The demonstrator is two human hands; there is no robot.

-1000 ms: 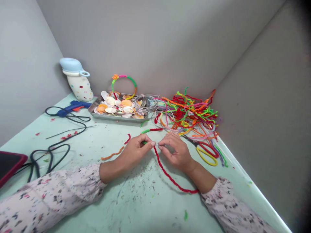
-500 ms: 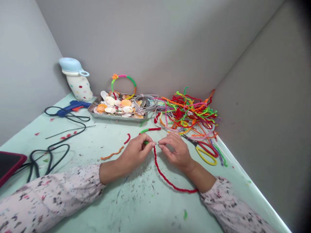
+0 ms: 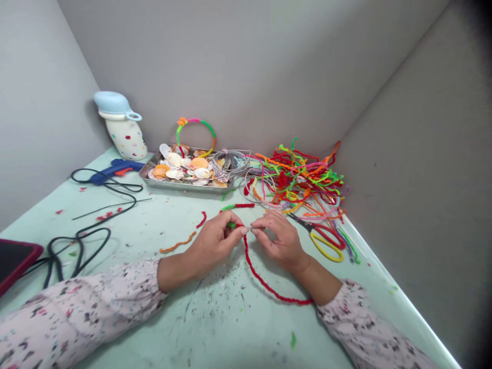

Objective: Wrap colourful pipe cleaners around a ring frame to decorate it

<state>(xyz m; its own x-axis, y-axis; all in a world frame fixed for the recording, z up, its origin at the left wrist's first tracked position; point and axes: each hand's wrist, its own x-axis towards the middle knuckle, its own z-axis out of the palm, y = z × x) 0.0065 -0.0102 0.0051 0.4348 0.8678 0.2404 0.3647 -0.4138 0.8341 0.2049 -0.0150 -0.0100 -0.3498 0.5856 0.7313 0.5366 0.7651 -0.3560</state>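
Between finger and thumb, my left hand [image 3: 217, 237] pinches a red pipe cleaner [image 3: 266, 287], which hangs down and curves right along the table to my right wrist. A green and red wrapped piece [image 3: 243, 206] shows just beyond the left fingers, and a bit of green shows inside the grip. My right hand [image 3: 280, 239] is closed a finger's width away, pinching a thin grey wire that spans the small gap between the fingertips. How the wire runs behind the fingers is hidden.
Behind stands a metal tray [image 3: 184, 188] of shells with a colourful wrapped ring [image 3: 208, 126]. A pipe cleaner heap [image 3: 307, 171] and scissors [image 3: 326, 245] lie right. Leftward are a bottle [image 3: 125, 134], a blue glue gun [image 3: 115, 169], its black cord [image 3: 79, 241] and a red-edged device [image 3: 36, 251].
Both hands stay nearly in place. A short red stretch beside the green now shows above my left thumb, and the left fingertips have shifted very slightly right.
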